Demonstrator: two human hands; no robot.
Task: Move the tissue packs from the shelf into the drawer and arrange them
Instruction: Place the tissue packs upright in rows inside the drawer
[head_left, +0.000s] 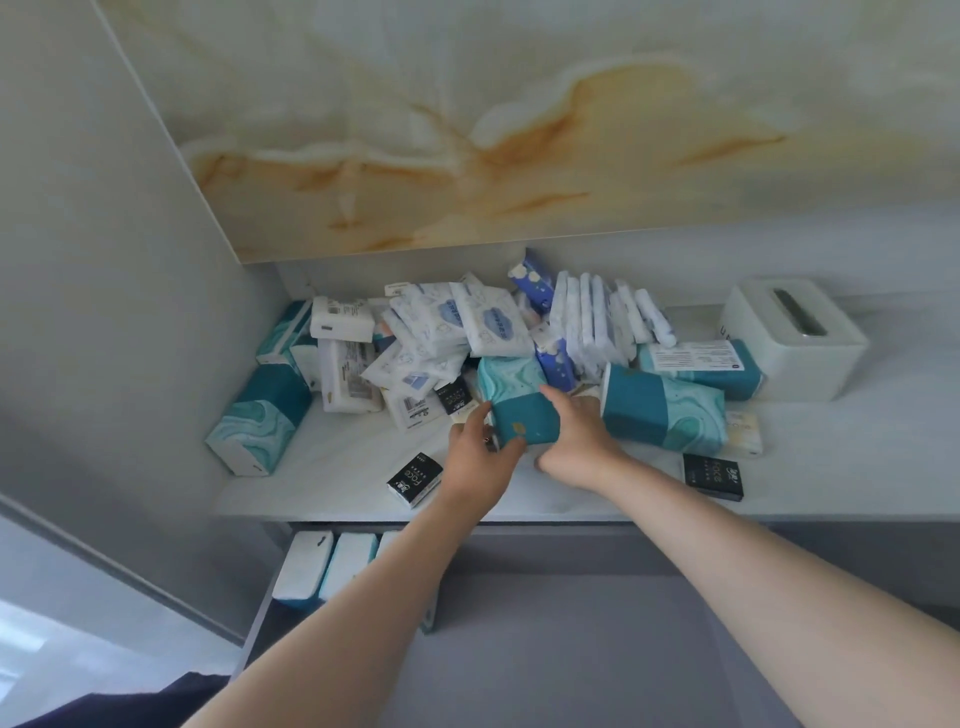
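1. Nearest me, the drawer (519, 623) stands open below the shelf (337, 467). 3 packs (304, 566) stand on edge in a row at its left end, and the floor beside them looks free.
2. On the shelf, my left grip (480, 457) is clamped on the near left corner of a teal pack (522, 410), thumb across its near face. My right grip (576, 441) clasps its right side, thumb hooked over the top edge.
3. The pack sits between both grips and touches each, with its far end up against the pile.
4. To do this lift well, I would squeeze lightly because the wrapper looks soft. I would raise the near end first and draw the pack toward me, so the loose white packs (441, 322) heaped behind do not slide.
5. A black mini pack (414, 479) lies just beside my left wrist, and a second teal pack (665, 415) lies just right of my right grip. I should clear both on the way down.
6. Farthest right stands a white tissue box (795, 338), well apart.
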